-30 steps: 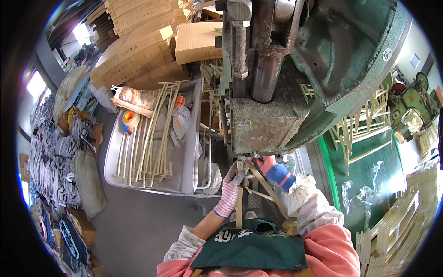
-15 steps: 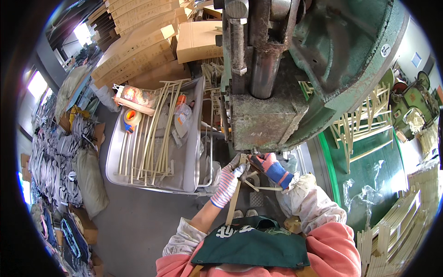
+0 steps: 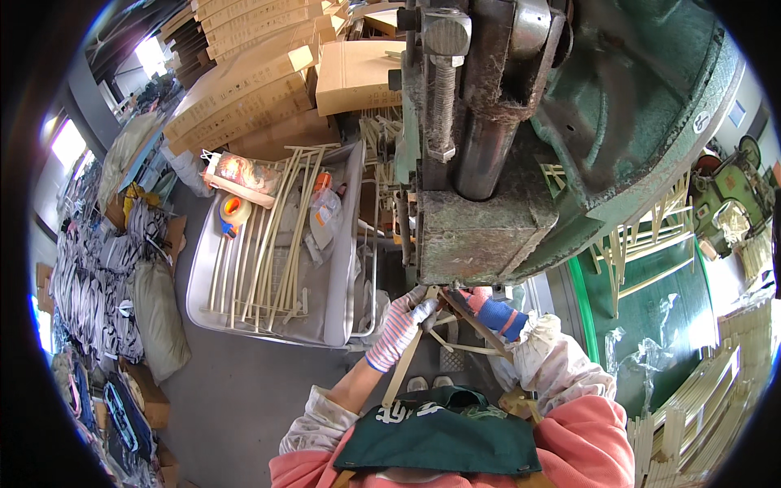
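My left hand [image 3: 400, 327], in a striped glove, is closed around the upper part of a pale flat strip [image 3: 400, 376], which looks like wood or bamboo. That strip slants down toward my green apron [image 3: 443, 435]. Close beside it, my right hand [image 3: 490, 311], in a pink and blue glove, is closed on a second, darker-looking strip [image 3: 488, 334] that slopes down to the right. The ends of both strips meet by my fingertips, just below the head of a green press [image 3: 480, 236]. This block partly hides the right fingertips. More thin strips [image 3: 468, 349] show beneath my hands.
Left stands a grey cart [image 3: 346, 244] holding long strips, a tape roll [image 3: 236, 210] and plastic bags. A green table [image 3: 643, 317] at right carries strip frames and clear film. Stacked strips [image 3: 691, 390] fill the lower right. Cartons [image 3: 244, 89] pile up behind the cart.
The view has shifted, so the press appears farther right and lower. The right-hand strip now lies at a slant in plain view, and the left-hand strip leans more to the left.
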The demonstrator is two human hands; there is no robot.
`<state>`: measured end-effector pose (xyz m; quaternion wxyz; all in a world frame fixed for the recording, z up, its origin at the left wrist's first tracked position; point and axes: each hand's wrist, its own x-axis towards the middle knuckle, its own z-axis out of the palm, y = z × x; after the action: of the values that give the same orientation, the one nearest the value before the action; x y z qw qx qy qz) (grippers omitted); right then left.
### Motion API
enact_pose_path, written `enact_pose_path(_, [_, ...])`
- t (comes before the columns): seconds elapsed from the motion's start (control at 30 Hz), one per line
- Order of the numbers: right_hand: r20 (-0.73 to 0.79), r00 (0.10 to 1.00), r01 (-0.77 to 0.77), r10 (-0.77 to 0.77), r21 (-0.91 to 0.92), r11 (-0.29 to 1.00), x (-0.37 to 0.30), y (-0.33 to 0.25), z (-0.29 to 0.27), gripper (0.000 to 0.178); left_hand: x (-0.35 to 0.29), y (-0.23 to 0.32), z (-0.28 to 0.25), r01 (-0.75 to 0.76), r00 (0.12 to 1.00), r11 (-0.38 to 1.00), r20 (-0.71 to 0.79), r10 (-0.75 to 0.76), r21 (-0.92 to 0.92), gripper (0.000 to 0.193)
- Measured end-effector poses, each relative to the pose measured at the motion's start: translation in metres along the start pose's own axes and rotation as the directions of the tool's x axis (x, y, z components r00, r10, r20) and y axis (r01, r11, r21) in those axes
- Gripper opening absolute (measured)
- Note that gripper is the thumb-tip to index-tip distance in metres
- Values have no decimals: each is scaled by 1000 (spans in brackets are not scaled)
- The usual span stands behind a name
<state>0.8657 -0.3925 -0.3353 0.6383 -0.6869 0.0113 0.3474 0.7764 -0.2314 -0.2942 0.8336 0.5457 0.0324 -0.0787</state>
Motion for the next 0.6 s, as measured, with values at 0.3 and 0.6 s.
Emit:
enact_pose_path(0.3, [-76, 992, 98, -101, -43, 994, 4, 17, -4, 30, 2, 19, 6, 10, 1000, 978, 26, -15, 210, 15])
enact_pose_path(0.6, [-38, 998, 59, -57, 70, 996, 13, 34, -11, 23, 8, 10, 5, 14, 1000, 978, 10, -16, 208, 15])
